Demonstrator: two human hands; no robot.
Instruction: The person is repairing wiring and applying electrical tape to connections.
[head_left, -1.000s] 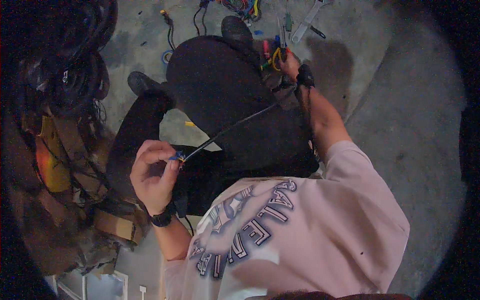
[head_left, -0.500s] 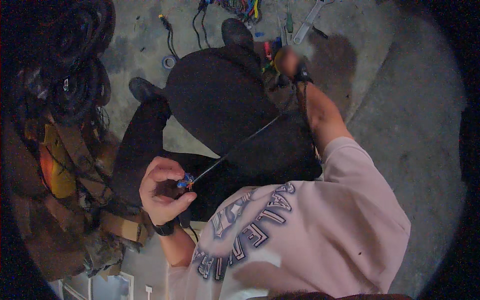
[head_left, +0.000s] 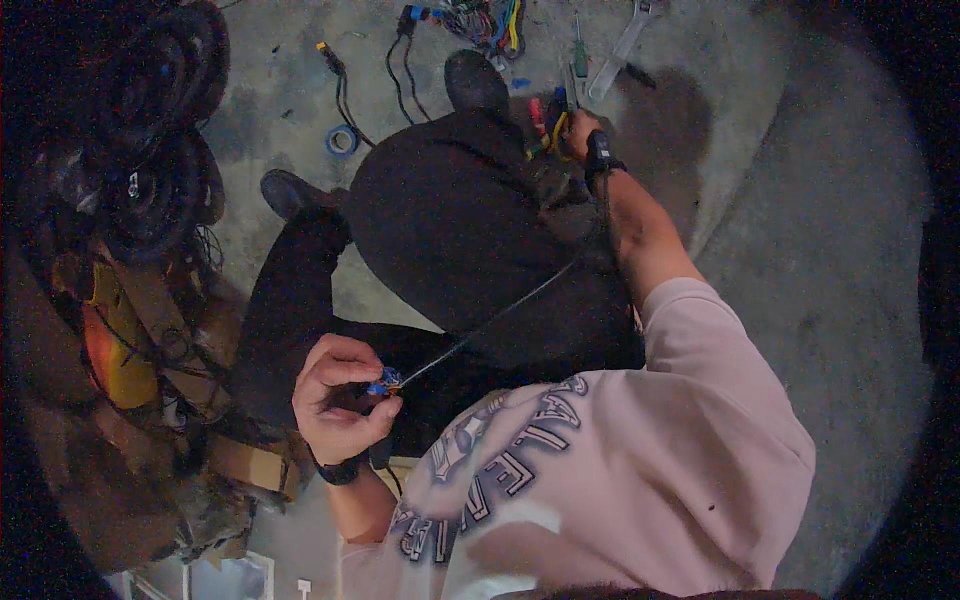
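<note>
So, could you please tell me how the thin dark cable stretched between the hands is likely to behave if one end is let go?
The cable would probably go floppy: it looks thin and runs straight only because the left hand pinches its blue end and the right hand holds the other. It seems light and should sag onto the dark trousers.

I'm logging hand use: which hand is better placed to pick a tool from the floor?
Right. The right hand reaches among the tools on the floor, while the left hand pinches the blue connector near the lap.

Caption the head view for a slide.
Seated on concrete, left hand pinches a blue connector on a thin black wire; right hand reaches among tools.
</note>
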